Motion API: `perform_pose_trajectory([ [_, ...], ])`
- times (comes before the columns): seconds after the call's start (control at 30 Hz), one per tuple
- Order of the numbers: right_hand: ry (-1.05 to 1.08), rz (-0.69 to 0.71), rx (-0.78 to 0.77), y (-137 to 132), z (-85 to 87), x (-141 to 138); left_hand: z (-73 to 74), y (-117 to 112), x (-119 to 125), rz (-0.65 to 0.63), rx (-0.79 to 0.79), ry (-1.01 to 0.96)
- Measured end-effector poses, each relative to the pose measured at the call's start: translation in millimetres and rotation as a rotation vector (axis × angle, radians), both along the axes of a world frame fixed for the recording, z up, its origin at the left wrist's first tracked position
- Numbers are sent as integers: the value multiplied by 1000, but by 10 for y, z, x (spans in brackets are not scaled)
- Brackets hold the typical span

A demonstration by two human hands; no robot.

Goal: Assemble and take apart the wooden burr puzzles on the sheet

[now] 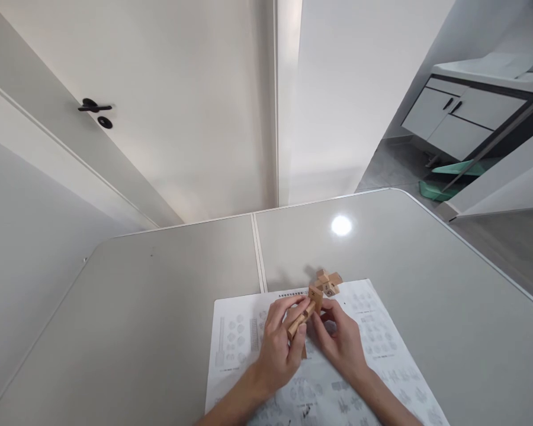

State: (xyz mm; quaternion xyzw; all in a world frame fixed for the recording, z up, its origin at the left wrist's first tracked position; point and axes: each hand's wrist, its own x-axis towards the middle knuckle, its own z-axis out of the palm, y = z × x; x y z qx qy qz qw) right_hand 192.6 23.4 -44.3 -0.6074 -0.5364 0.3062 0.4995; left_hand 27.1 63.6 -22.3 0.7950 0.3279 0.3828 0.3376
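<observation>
A notched wooden stick (298,324) is pinched by the left grip (279,342), between the thumb below and the bent fingers above, and it is tilted, with its far end near to the right grip (341,338). By the right grip, the lower part of an upright wooden block (315,291) is pinched between thumb and fingers; on the upper part of this block a dark mark is seen. Just beyond both grips, a cluster of crossed wooden pieces (330,281) is placed near the top edge of a printed sheet (237,303); some of these pieces are marked with dark signs. Whether the cluster is touched by the block cannot be told. Under the thumb of the left grip, a small wooden end (304,353) is seen, mostly hidden. The sheet is spread below both grips, with pale drawings on it, and is carried by a grey bench (182,296). Farther ahead of the left grip, a white door (182,89) with a black handle (93,107) is seen; far ahead and to the right of the right grip, a white cabinet (466,115) and a green dustpan (436,190) are seen.
</observation>
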Motion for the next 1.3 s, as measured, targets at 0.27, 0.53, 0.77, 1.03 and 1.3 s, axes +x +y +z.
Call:
perform_pose_trajectory([
  [0.27, 49, -4, -40, -9, 29, -8, -14, -5, 11, 3, 32, 8],
  [0.53, 84, -6, -79, -22, -12, -25, -5, -1, 21, 0, 103, 28],
  [0.77, 146, 6, -75, 6, -1, -14, -9, -11, 31, 27, 109, 32],
  [1.03, -24, 33, -1, -14, 22, 38, -7, -15, 13, 36, 58, 5],
  [1.3, -278, -43, 83, -13, -35, 74, -19, -21, 4, 7, 93, 23],
])
